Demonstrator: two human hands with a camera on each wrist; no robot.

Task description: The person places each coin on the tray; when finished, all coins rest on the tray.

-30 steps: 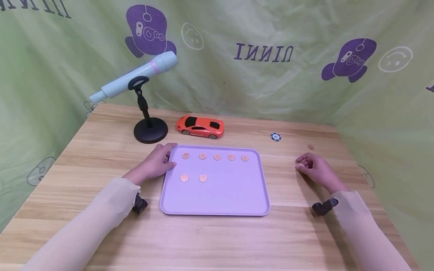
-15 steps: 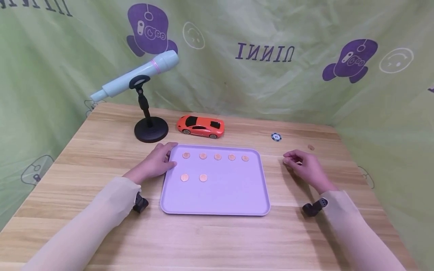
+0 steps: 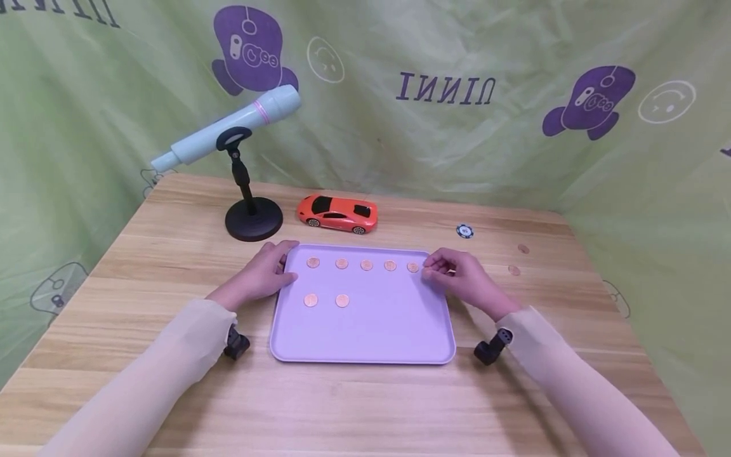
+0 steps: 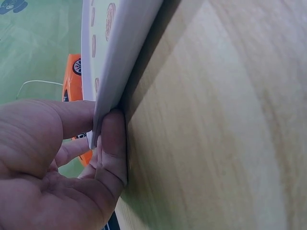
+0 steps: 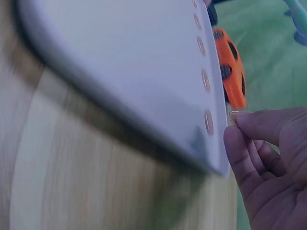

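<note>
A lilac tray [image 3: 394, 330] lies on the wooden table, with a far row of several copper coins [image 3: 366, 264] and two more coins [image 3: 341, 300] in front. My left hand [image 3: 261, 270] grips the tray's left rim, thumb on one side and fingers on the other, as the left wrist view shows. Over the tray's far right corner is my right hand [image 3: 465, 279], pinching a coin [image 5: 233, 116] between thumb and forefinger. Its fingertips are just right of the last coin [image 3: 413, 267] in the far row.
Two coins [image 3: 514, 270] lie on the table [image 3: 365, 406] at the right. A blue and white poker chip [image 3: 465, 231] sits farther back. Behind the tray stand an orange toy car [image 3: 337, 214] and a light blue microphone [image 3: 228, 130] on a black stand [image 3: 254, 219].
My right hand has moved left from the table to above the tray's far right corner, uncovering a coin on the table. The left hand and the tray have stayed put.
</note>
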